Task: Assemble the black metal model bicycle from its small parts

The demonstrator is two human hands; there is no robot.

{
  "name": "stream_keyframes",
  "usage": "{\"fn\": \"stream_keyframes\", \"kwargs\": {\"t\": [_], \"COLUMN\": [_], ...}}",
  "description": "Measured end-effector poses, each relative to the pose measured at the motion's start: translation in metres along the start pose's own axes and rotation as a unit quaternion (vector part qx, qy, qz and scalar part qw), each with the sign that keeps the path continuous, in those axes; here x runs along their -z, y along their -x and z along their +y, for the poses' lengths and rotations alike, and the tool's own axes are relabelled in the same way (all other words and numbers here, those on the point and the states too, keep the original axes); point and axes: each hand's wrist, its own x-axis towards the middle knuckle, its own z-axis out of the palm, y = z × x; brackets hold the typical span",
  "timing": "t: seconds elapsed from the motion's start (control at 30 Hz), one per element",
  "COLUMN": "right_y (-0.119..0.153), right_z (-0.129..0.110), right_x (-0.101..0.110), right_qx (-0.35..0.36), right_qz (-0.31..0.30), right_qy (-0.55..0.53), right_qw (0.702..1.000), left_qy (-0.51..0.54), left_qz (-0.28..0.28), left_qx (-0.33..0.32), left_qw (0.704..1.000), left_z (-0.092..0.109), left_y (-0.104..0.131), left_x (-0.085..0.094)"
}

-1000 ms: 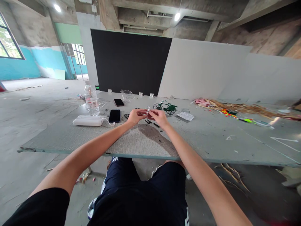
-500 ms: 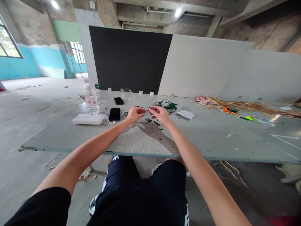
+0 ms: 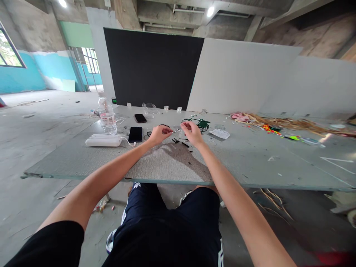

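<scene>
Above the grey table (image 3: 167, 167), my left hand (image 3: 160, 134) pinches a small silvery part (image 3: 176, 130) that sticks out to the right of its fingertips. My right hand (image 3: 191, 132) is just to the right, apart from that part, with its fingers curled; whatever it may hold is too small to tell. Behind my right hand stands a green model bicycle (image 3: 204, 123), partly hidden by the fingers. Small black pieces (image 3: 184, 145) lie on the table below the hands. A dark wheel (image 3: 149, 134) shows beside my left hand.
On the left are a water bottle (image 3: 108, 120), a white power strip (image 3: 102, 140) and two phones, one near (image 3: 135, 134), one farther (image 3: 140, 118). A paper (image 3: 219, 134) lies right. Brown strips (image 3: 289, 128) cover the back right. Black and white boards stand behind.
My right hand has moved slightly up and right, away from the silvery part, and its fingertips have left it. My left hand stays in nearly the same place.
</scene>
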Motion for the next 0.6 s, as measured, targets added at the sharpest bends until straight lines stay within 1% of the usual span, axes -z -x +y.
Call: {"fn": "stream_keyframes", "kwargs": {"t": [0.13, 0.2, 0.27, 0.33, 0.37, 0.43, 0.47, 0.5, 0.6], "right_y": [0.001, 0.001, 0.001, 0.0, -0.001, -0.001, -0.001, -0.001, -0.001], "right_z": [0.003, 0.008, 0.013, 0.017, 0.019, 0.019, 0.018, 0.017, 0.014], "right_x": [-0.001, -0.003, -0.005, -0.006, -0.005, -0.004, -0.003, -0.002, -0.001], "right_qx": [0.015, 0.009, -0.009, -0.025, -0.029, -0.026, -0.022, -0.018, -0.028], "right_qz": [-0.081, -0.115, -0.123, -0.105, -0.09, -0.065, -0.063, -0.067, -0.095], "right_qy": [0.036, 0.036, 0.025, 0.019, 0.023, 0.047, 0.064, 0.079, 0.111], "right_qw": [0.996, 0.993, 0.992, 0.994, 0.995, 0.996, 0.996, 0.994, 0.989], "left_qy": [0.005, 0.005, -0.002, -0.012, -0.02, -0.048, -0.068, -0.09, -0.117], "left_qz": [-0.015, -0.02, -0.035, -0.048, -0.031, 0.051, 0.076, 0.082, 0.065], "left_qx": [-0.017, -0.022, -0.03, -0.043, -0.046, -0.035, -0.021, -0.004, 0.07], "left_qw": [1.0, 1.0, 0.999, 0.998, 0.998, 0.997, 0.995, 0.993, 0.989], "left_z": [-0.004, -0.006, -0.008, -0.009, -0.01, -0.014, -0.017, -0.021, -0.038], "left_y": [0.002, 0.0, -0.004, -0.009, -0.012, -0.016, -0.018, -0.019, -0.019], "left_x": [-0.004, -0.004, 0.0, 0.009, 0.015, 0.028, 0.033, 0.037, 0.042]}}
